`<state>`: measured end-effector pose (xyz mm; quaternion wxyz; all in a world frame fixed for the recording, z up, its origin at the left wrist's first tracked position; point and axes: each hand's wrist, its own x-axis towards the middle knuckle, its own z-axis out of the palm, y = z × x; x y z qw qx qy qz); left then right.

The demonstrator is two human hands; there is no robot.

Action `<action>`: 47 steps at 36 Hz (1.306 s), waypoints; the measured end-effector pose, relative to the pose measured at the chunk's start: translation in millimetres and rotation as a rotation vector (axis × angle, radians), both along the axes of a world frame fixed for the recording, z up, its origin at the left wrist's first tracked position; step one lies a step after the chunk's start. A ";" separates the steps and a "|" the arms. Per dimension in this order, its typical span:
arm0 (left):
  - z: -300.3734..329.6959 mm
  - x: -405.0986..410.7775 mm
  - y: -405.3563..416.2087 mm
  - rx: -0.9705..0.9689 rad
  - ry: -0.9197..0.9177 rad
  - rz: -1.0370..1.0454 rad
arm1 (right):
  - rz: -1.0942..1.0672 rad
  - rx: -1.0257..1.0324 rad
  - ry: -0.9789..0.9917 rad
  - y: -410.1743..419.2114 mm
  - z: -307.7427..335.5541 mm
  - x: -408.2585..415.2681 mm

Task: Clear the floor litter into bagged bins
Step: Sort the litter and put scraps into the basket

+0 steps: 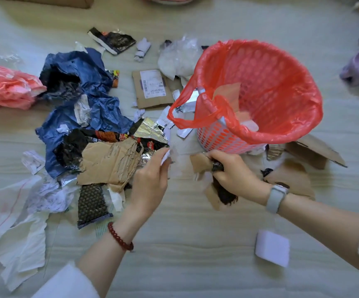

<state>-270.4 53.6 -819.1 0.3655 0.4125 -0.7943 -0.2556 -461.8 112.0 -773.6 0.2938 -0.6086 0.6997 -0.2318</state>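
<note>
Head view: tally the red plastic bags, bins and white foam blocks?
Red plastic bags: 2, the liner in the bin, and a crumpled one at far left.
Bins: 1, the mesh bin.
White foam blocks: 1, near the right forearm.
Total: 4

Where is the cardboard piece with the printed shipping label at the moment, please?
In the head view, the labelled cardboard piece lies flat on the floor, left of the red-bagged basket and right of the crumpled blue wrapping.
</note>
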 end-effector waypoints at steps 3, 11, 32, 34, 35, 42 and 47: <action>51.9 -27.3 -21.1 -0.021 0.168 0.010 | -0.056 -0.170 -0.070 -3.4 49.8 -11.5; 150.5 -126.4 -54.2 -0.288 0.107 -0.004 | -0.509 -0.532 0.000 -31.6 117.5 -76.9; 99.0 -26.9 -69.6 -0.076 -0.116 0.118 | -0.126 -0.652 -0.042 -77.0 87.4 -20.9; 77.1 7.3 -61.4 -0.036 -0.163 0.215 | 0.007 -0.678 -0.062 -74.4 75.2 6.6; 63.8 23.7 -57.0 -0.009 -0.199 0.255 | 0.078 -0.669 -0.076 -71.7 66.0 19.3; -20.1 86.1 -14.7 0.349 -0.548 0.282 | 0.292 -0.233 0.081 -46.3 -24.8 59.5; -43.8 77.6 -18.1 0.334 -0.670 0.258 | 0.262 0.024 0.184 -49.2 -53.2 56.1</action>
